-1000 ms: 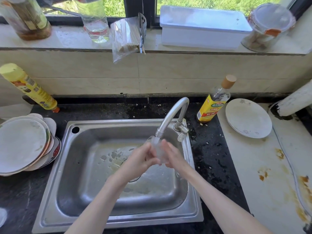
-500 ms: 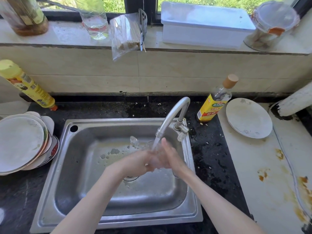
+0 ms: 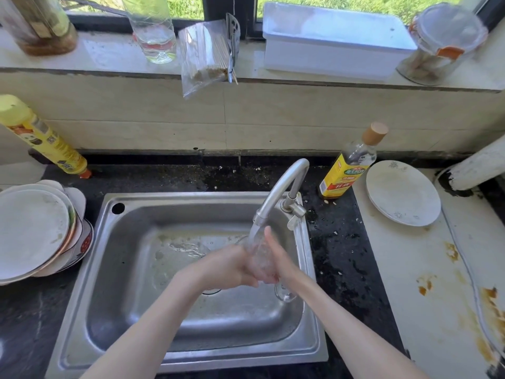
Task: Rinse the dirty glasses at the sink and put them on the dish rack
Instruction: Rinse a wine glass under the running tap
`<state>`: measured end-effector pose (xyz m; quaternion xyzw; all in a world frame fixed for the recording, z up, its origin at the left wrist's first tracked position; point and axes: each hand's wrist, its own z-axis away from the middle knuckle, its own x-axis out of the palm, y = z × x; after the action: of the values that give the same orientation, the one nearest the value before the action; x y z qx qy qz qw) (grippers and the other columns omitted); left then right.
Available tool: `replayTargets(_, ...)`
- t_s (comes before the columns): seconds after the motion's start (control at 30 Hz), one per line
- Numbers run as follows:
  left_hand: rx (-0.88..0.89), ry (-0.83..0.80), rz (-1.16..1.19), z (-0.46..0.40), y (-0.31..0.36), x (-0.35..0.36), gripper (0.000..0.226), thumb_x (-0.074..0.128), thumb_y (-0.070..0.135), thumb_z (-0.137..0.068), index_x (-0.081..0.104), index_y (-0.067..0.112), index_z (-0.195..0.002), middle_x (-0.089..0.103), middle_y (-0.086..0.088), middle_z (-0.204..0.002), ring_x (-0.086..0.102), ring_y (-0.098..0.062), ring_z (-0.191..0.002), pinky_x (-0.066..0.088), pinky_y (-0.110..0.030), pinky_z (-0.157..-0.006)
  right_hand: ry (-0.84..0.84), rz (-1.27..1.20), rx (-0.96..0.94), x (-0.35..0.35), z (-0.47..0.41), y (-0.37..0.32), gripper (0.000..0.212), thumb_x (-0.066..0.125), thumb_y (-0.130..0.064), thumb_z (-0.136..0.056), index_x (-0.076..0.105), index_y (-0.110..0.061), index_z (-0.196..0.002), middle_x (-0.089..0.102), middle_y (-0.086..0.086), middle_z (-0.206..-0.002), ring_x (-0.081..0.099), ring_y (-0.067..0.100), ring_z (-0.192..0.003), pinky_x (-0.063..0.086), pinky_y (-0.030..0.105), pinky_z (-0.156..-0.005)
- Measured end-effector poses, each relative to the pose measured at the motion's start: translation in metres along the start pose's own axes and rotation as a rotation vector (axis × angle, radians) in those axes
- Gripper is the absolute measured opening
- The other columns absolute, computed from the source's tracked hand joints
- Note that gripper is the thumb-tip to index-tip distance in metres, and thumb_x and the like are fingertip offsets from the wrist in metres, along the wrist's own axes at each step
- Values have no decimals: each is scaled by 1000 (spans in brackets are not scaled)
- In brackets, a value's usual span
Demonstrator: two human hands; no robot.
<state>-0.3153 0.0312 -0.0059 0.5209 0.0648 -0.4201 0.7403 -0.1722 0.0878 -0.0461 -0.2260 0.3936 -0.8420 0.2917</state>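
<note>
under the tap (image 3: 281,191), over the right half of the steel sink (image 3: 169,359), both hands meet around a clear glass (image 3: 259,258) — it sits between the palms, tilted, with its mouth up toward the spout and running water pouring onto it. the left hand (image 3: 232,266) wraps the glass from the left with curled fingers; the right hand (image 3: 278,255) presses its flat, straight fingers against the right side, fingertips pointing up toward the spout. a second clear glass piece (image 3: 285,292) shows just below the hands, low in the basin, though what it is cannot be told. water spreads over the sink floor to the left of the hands.

on the dark counter (image 3: 341,242) left of the sink stands a stack of plates (image 3: 32,231), with a yellow bottle (image 3: 46,138) leaning behind it. right of the tap stands a yellow-labelled bottle with a tan cap (image 3: 348,168), and beside it a white plate (image 3: 403,192) on a pale, stained surface. along the window ledge (image 3: 109,56) sit a jar, a clear bottle, a bag of sticks (image 3: 205,56) and a white box (image 3: 336,39).
</note>
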Motion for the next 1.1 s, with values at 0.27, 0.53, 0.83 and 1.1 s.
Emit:
replayTargets(0.27,-19,279,265,1,8,0,21,73,3,-76,61,20,-76,62,15,-69,55,12,-63,37,-7,-59,92,76,-129,0,1,14,75,46,-70,-75,47,-18,-129,59,-6,-82,47,3,-51,31,15,-47)
replayTargets(0.53,-72,47,-37,2,6,-8,17,69,9,-79,73,14,-95,72,2,-87,60,4,-72,42,-7,-67,-19,-44,-19,4,5,5,70,18,-71,-88,69,-24,-87,53,5,-59,43,10,-47,27,18,-44)
replayTargets(0.83,-58,-26,250,9,7,-13,22,66,5,-83,71,18,-101,65,25,-78,55,18,-68,41,-3,-70,-30,33,42,7,4,-4,60,25,-79,-81,69,-40,-93,58,35,-110,61,50,-81,54,52,-75)
replayTargets(1.1,-129,385,216,0,-2,-12,30,78,1,-67,54,19,-63,59,10,-63,54,5,-55,41,-10,-55,-1,69,-141,-1,-3,4,104,42,-94,-53,50,-22,-127,53,-3,-75,41,3,-49,29,16,-46)
